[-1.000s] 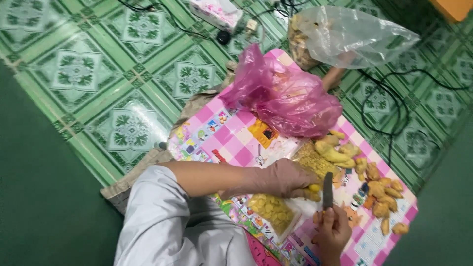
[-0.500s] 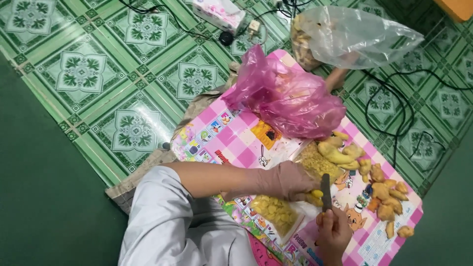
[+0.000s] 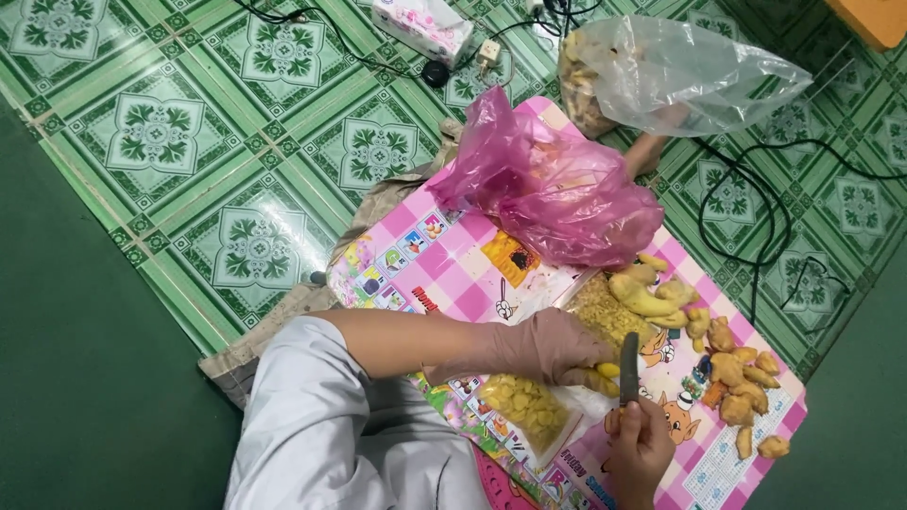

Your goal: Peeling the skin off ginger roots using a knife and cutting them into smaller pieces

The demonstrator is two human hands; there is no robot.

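My left hand (image 3: 543,348), in a tan glove, presses a yellow piece of peeled ginger (image 3: 603,378) against the pink checked table (image 3: 444,269). My bare right hand (image 3: 641,442) grips a small dark knife (image 3: 628,366), blade pointing up beside the ginger piece. A pile of cut yellow ginger bits (image 3: 526,404) lies on clear plastic just below my left hand. More peeled yellow pieces (image 3: 642,295) and several unpeeled brown ginger knobs (image 3: 735,373) lie to the right.
A crumpled pink plastic bag (image 3: 553,194) rests on the table's far end. Behind it a clear bag of ginger (image 3: 661,76) sits on the green tiled floor (image 3: 179,142). Black cables (image 3: 756,227), a tissue box (image 3: 422,26) and a plug lie nearby.
The camera view has shifted slightly. Both hands stay at the same spot with the knife beside the ginger piece.
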